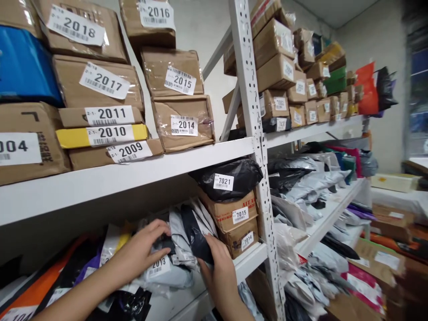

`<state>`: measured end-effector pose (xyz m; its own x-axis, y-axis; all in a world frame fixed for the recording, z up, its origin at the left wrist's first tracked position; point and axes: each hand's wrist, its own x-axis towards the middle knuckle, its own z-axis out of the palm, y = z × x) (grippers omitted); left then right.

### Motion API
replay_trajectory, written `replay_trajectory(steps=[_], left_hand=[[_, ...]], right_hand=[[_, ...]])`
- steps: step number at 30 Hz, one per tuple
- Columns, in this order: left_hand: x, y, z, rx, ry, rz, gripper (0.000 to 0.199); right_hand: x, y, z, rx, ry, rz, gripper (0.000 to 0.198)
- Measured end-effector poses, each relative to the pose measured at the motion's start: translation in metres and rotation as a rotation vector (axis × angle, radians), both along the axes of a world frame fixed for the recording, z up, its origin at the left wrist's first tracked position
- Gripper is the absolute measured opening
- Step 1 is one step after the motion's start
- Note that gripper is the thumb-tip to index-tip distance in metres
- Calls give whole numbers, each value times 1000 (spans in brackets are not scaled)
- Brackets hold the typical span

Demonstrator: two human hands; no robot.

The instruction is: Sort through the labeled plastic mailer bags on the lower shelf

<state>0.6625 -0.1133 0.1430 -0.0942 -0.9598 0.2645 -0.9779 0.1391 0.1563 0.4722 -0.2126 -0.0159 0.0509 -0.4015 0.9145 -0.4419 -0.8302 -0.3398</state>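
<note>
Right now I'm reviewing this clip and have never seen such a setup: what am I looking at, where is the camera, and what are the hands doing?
There is no machine here. One camera sits on a person's head, looking forward and down at their own bare hands. The left hand rests on soft grey mailer bags standing on a white metal shelf. The right hand grips a black bag among them. Beside these sit cardboard boxes labelled 7015 and 7014, with a black bag 7021 on top. The shelf above holds numbered boxes, 2009 to 2018.
</note>
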Motion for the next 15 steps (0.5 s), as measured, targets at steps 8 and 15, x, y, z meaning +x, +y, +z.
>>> replay_trajectory(steps=[8,15], left_hand=[[-33,-41,19,114,-358,-153,44],[-35,-99,59,281,146,-195,46]], right_hand=[[-1,-3,-4,26,23,-31,57],[-1,3,-5,13,48,-140,63]])
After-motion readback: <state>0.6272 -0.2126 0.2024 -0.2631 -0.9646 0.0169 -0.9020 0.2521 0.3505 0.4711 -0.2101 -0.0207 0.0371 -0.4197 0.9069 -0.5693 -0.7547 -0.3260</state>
